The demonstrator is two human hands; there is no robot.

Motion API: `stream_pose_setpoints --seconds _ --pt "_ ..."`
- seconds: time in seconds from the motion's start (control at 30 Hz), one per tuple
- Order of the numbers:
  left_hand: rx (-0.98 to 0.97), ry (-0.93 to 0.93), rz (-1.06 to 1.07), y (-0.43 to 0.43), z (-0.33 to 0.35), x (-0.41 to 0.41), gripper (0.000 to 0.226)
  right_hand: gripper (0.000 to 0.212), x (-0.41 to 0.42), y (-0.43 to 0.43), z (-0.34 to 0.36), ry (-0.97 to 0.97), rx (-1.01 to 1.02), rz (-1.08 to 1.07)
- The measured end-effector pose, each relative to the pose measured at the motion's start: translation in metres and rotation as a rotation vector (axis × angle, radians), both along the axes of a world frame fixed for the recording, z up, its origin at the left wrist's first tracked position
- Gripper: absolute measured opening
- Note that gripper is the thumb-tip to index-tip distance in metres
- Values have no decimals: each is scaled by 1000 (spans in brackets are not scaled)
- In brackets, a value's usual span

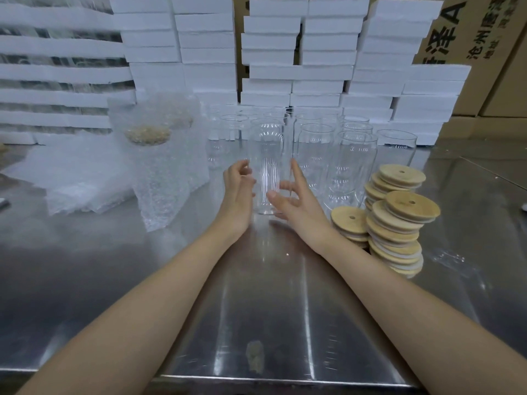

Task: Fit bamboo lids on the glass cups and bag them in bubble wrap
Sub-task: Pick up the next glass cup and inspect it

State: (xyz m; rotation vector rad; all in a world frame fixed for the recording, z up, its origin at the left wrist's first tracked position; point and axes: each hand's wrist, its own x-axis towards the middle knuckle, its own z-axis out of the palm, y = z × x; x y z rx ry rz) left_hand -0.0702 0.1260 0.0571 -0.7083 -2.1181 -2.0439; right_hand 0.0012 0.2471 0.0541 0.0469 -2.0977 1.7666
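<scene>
Glass cup [266, 166] upright at frame centre, your left hand [238, 192] and right hand [296, 201] flank it, fingers apart and relaxed, bamboo lids [399, 223] piled centre right.

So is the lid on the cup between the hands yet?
Not yet. The glass cup stands upright, its top bare; the bamboo lids sit stacked to its right.

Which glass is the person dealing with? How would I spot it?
On the shiny steel table, a crowd of clear glass cups stands before the stacked white foam slabs. The one meant is the tall clear cup between the left hand and right hand, nearer the person than the rest.
</scene>
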Motion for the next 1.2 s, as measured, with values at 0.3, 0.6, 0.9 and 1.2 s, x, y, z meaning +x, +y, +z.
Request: stream_pose_setpoints --seconds 0.3,0.6,0.9,1.2 --pt "-53 -69 -62 5 5 11 100 81 3 -2 0 119 192 -29" --pt "189 -342 -232 0 7 9 86 34 -1 4 7 -46 -183 97" --pt "-42 -227 -280 -3 5 9 52 80 -1 0 2 8 -134 120" --pt "-179 115 -214 -4 -9 5 82 83 -2 7 -5 136 158 5"
